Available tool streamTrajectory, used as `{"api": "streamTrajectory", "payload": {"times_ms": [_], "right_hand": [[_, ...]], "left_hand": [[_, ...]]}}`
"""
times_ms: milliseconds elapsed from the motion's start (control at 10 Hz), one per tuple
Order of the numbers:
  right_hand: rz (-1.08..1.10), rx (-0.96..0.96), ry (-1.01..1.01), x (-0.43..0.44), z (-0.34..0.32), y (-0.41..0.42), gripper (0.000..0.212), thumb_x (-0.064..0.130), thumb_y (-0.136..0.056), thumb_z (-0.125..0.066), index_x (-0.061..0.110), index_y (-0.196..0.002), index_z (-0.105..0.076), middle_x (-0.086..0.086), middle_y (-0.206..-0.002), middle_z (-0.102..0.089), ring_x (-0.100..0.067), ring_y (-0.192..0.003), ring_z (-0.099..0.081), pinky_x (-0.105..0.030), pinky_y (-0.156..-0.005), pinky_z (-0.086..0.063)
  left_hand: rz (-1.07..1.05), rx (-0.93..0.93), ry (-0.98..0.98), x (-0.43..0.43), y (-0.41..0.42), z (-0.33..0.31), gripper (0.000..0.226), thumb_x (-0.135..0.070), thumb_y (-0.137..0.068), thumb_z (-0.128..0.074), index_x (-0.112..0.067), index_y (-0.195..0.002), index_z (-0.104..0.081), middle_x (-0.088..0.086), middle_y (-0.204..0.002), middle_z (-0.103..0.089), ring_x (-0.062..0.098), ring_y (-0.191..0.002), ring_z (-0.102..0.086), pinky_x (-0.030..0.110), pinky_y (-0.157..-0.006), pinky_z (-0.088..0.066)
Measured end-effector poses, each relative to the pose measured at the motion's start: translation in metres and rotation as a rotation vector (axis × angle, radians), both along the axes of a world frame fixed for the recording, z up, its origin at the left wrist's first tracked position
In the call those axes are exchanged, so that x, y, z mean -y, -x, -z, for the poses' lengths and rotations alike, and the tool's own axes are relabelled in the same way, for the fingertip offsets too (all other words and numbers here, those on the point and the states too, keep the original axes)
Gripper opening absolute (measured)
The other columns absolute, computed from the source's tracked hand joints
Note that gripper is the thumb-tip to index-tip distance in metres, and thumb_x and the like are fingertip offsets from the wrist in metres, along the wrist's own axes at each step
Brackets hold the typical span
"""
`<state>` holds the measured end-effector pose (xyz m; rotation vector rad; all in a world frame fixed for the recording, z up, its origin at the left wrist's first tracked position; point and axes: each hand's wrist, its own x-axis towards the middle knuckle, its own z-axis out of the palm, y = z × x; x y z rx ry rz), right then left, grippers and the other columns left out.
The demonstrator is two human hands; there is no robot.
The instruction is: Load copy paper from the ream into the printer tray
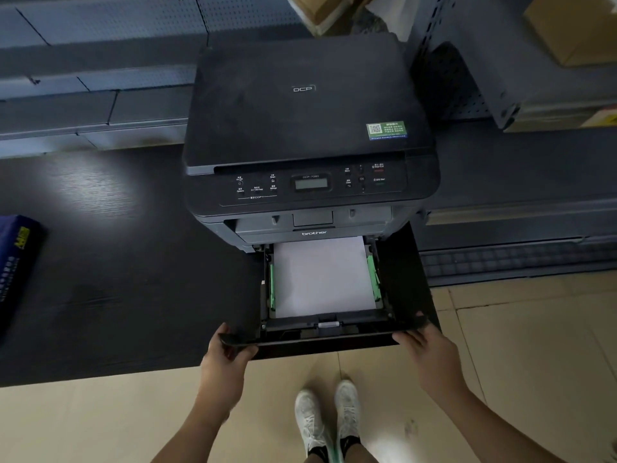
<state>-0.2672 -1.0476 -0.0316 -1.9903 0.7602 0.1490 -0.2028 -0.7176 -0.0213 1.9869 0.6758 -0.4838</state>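
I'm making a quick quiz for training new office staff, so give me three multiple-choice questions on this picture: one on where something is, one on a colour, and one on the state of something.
1. Where does the blue paper ream lie?
A. on the dark table, far left of the printer
B. on top of the printer lid
C. on the floor by the shoes

2. What colour are the paper guides beside the white paper stack?
A. red
B. green
C. yellow

3. How is the paper tray?
A. shut flush in the printer
B. taken out and set on the floor
C. pulled out, held at both front corners

Answers:
1 A: the ream sits at the table's left edge, apart from the printer.
2 B: green strips flank the stack on both sides.
3 C: the left hand and right hand grip the tray's front, and paper shows inside.
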Motion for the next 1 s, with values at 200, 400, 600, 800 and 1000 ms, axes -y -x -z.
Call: {"api": "streamTrajectory", "payload": {"times_ms": [200, 400, 600, 800, 1000], "right_hand": [[0.022, -0.014, -0.052, 0.004, -0.002, -0.061, 0.019, 0.009, -0.087, -0.070, 0.027, -0.092, -0.067, 0.013, -0.091, -0.071, -0.001, -0.095, -0.065, -0.002, -0.083, -0.046], [-0.006, 0.015, 0.075, 0.009, 0.001, -0.125, 0.006, 0.019, -0.090, -0.068, 0.023, -0.093, -0.065, 0.003, -0.094, -0.072, -0.014, -0.100, -0.064, 0.001, -0.069, -0.038], [0.045, 0.028, 0.096, 0.010, 0.010, -0.167, 0.033, 0.024, -0.092, -0.065, 0.006, -0.120, -0.062, -0.010, -0.119, -0.070, -0.025, -0.115, -0.064, -0.026, -0.085, -0.043], [0.069, 0.039, 0.115, 0.008, 0.017, -0.176, 0.032, 0.024, -0.094, -0.062, 0.007, -0.121, -0.060, -0.011, -0.119, -0.069, -0.026, -0.112, -0.064, -0.026, -0.082, -0.042], [-0.063, -0.011, 0.153, 0.009, 0.019, -0.152, 0.060, 0.034, -0.095, -0.059, 0.013, -0.148, -0.039, -0.008, -0.139, -0.058, -0.022, -0.123, -0.059, -0.027, -0.094, -0.044]], "left_hand": [[0.033, 0.049, -0.054, 0.009, -0.057, 0.000, 0.071, -0.020, -0.088, -0.073, -0.014, -0.149, -0.038, 0.006, -0.127, -0.063, 0.027, -0.122, -0.057, 0.035, -0.099, -0.043], [0.022, 0.134, -0.040, 0.025, -0.118, 0.003, 0.050, -0.017, -0.090, -0.071, -0.008, -0.134, -0.049, 0.002, -0.109, -0.065, 0.021, -0.105, -0.059, 0.029, -0.087, -0.040], [-0.019, 0.185, 0.004, 0.038, -0.159, 0.010, 0.033, -0.012, -0.093, -0.063, -0.010, -0.124, -0.053, -0.001, -0.104, -0.067, 0.019, -0.096, -0.061, 0.033, -0.083, -0.046], [-0.054, 0.227, 0.036, 0.043, -0.162, 0.018, 0.034, -0.013, -0.096, -0.060, -0.009, -0.128, -0.050, -0.004, -0.106, -0.064, 0.015, -0.099, -0.057, 0.028, -0.087, -0.040], [0.068, 0.204, 0.082, 0.027, -0.145, 0.030, 0.053, -0.012, -0.091, -0.067, -0.027, -0.137, -0.045, -0.015, -0.119, -0.066, 0.009, -0.113, -0.062, 0.029, -0.095, -0.046]]}}
